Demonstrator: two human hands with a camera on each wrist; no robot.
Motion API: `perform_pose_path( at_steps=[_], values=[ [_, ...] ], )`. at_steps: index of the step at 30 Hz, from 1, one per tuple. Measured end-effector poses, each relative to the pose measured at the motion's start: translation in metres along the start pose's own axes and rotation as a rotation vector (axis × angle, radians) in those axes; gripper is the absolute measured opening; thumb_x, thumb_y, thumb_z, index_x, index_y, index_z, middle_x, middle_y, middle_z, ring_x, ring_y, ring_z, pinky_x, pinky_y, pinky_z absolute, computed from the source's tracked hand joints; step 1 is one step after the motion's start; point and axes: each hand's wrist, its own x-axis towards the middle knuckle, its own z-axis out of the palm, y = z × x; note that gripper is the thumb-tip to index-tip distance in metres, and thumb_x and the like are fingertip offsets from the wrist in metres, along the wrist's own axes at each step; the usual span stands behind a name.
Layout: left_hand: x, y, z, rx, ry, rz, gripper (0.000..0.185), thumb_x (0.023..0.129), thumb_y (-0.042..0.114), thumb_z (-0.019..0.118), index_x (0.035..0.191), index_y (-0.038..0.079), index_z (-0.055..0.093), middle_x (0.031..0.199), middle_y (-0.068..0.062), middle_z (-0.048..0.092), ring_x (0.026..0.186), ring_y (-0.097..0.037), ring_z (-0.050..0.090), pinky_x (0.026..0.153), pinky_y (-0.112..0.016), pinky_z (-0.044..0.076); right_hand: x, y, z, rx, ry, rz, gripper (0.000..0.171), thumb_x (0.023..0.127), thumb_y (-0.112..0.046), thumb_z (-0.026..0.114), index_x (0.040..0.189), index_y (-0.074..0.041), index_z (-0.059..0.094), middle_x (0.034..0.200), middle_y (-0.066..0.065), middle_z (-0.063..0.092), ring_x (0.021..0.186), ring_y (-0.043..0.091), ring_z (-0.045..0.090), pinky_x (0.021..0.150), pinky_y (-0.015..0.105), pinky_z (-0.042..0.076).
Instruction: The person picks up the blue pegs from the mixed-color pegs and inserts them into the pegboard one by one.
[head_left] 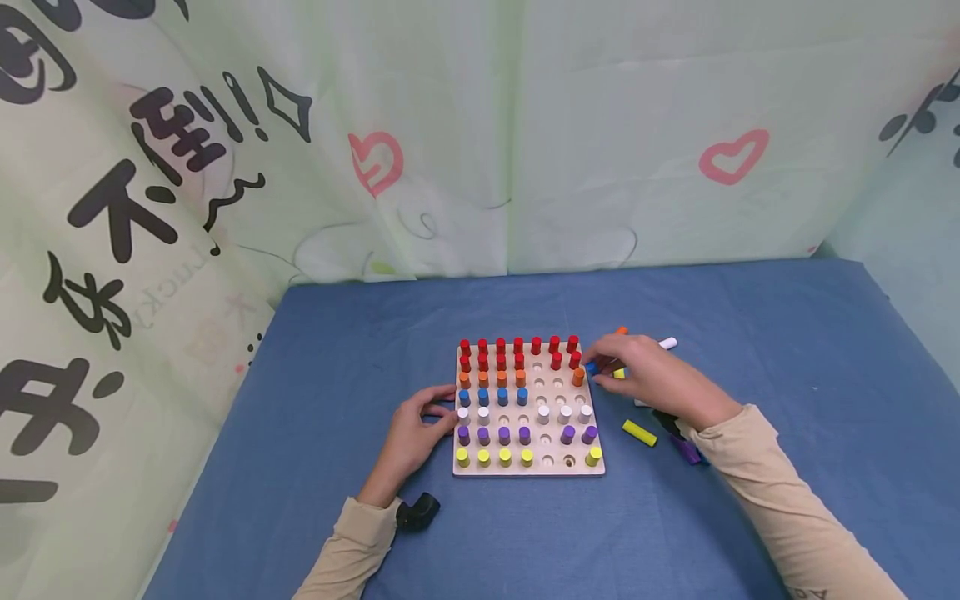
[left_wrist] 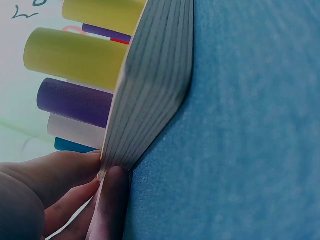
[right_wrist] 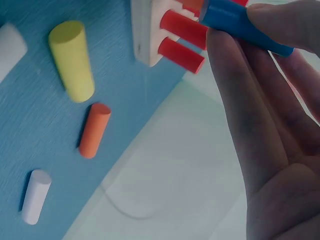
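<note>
A wooden pegboard (head_left: 534,468) lies on the table with rows of red, orange, blue, white, purple and yellow pegs standing in it; several holes toward its right side are bare. At its left edge my left hand (head_left: 412,429) pinches the board, thumb and fingers on either side of the rim in the left wrist view. My right hand (head_left: 660,375) is just beyond the board's right edge. Between its thumb and fingers it holds a blue peg (right_wrist: 232,22), level with the orange and blue rows in the head view.
Loose pegs lie right of the board: a yellow peg (head_left: 639,432), a purple peg (head_left: 686,450) partly under the right sleeve, a white peg (head_left: 667,342) and an orange peg (right_wrist: 95,130). Behind the blue-covered table (head_left: 360,333) hangs a pale printed curtain (head_left: 600,100).
</note>
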Motion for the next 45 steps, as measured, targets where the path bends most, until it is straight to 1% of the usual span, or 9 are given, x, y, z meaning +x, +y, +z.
perform_pose_path(
  at_steps=[7, 14, 21, 27, 38, 40, 45],
  values=[
    [0.0, 0.0, 0.001, 0.012, -0.001, -0.009, 0.038, 0.093, 0.01, 0.069, 0.13, 0.009, 0.063, 0.122, -0.009, 0.066, 0.095, -0.018, 0.065, 0.074, -0.029, 0.057, 0.004, -0.007, 0.002, 0.007, -0.002, -0.006, 0.024, 0.083, 0.003, 0.074, 0.106, -0.001, 0.07, 0.103, 0.006, 0.071, 0.09, 0.018, 0.07, 0.08, 0.036, 0.058],
    [-0.001, 0.002, 0.001, 0.024, 0.003, -0.021, 0.038, 0.093, 0.01, 0.069, 0.13, 0.009, 0.063, 0.123, -0.01, 0.066, 0.094, -0.019, 0.066, 0.074, -0.03, 0.058, 0.008, -0.012, 0.005, 0.047, -0.01, -0.029, 0.022, 0.084, 0.002, 0.073, 0.106, -0.003, 0.07, 0.101, 0.006, 0.071, 0.089, 0.015, 0.07, 0.08, 0.035, 0.058],
    [0.0, 0.001, 0.002, 0.024, 0.006, -0.02, 0.038, 0.093, 0.011, 0.069, 0.13, 0.01, 0.063, 0.122, -0.009, 0.066, 0.094, -0.018, 0.065, 0.073, -0.028, 0.057, 0.014, -0.018, 0.005, 0.039, -0.033, -0.007, 0.021, 0.086, 0.001, 0.073, 0.106, -0.005, 0.07, 0.102, 0.002, 0.07, 0.091, 0.016, 0.069, 0.082, 0.036, 0.057],
    [0.0, 0.0, 0.002, 0.024, 0.007, -0.017, 0.038, 0.092, 0.01, 0.07, 0.13, 0.01, 0.064, 0.122, -0.009, 0.066, 0.093, -0.017, 0.065, 0.07, -0.027, 0.056, 0.018, -0.021, 0.007, 0.047, -0.071, 0.027, 0.023, 0.086, -0.001, 0.073, 0.109, -0.004, 0.07, 0.106, 0.005, 0.07, 0.094, 0.018, 0.069, 0.083, 0.039, 0.057],
    [0.0, 0.001, 0.002, 0.029, 0.01, -0.026, 0.038, 0.092, 0.011, 0.069, 0.13, 0.01, 0.064, 0.122, -0.009, 0.066, 0.093, -0.017, 0.066, 0.072, -0.028, 0.056, 0.022, -0.022, 0.013, 0.072, -0.081, -0.004, 0.02, 0.085, 0.0, 0.074, 0.104, -0.006, 0.07, 0.098, 0.003, 0.069, 0.089, 0.014, 0.065, 0.08, 0.039, 0.057],
    [0.0, 0.001, 0.002, 0.029, 0.01, -0.026, 0.038, 0.092, 0.011, 0.069, 0.13, 0.01, 0.064, 0.121, -0.009, 0.066, 0.093, -0.018, 0.066, 0.072, -0.028, 0.056, 0.022, -0.022, 0.013, 0.073, -0.084, -0.009, 0.02, 0.085, 0.0, 0.074, 0.104, -0.006, 0.07, 0.097, 0.002, 0.069, 0.087, 0.013, 0.064, 0.079, 0.037, 0.057],
    [0.0, 0.001, 0.001, 0.028, 0.01, -0.017, 0.038, 0.092, 0.011, 0.069, 0.13, 0.01, 0.064, 0.121, -0.009, 0.066, 0.094, -0.018, 0.066, 0.071, -0.028, 0.056, 0.024, -0.021, 0.016, 0.073, -0.079, -0.026, 0.02, 0.085, 0.0, 0.075, 0.103, -0.007, 0.07, 0.095, 0.0, 0.068, 0.082, 0.009, 0.063, 0.074, 0.03, 0.056]
  ],
)
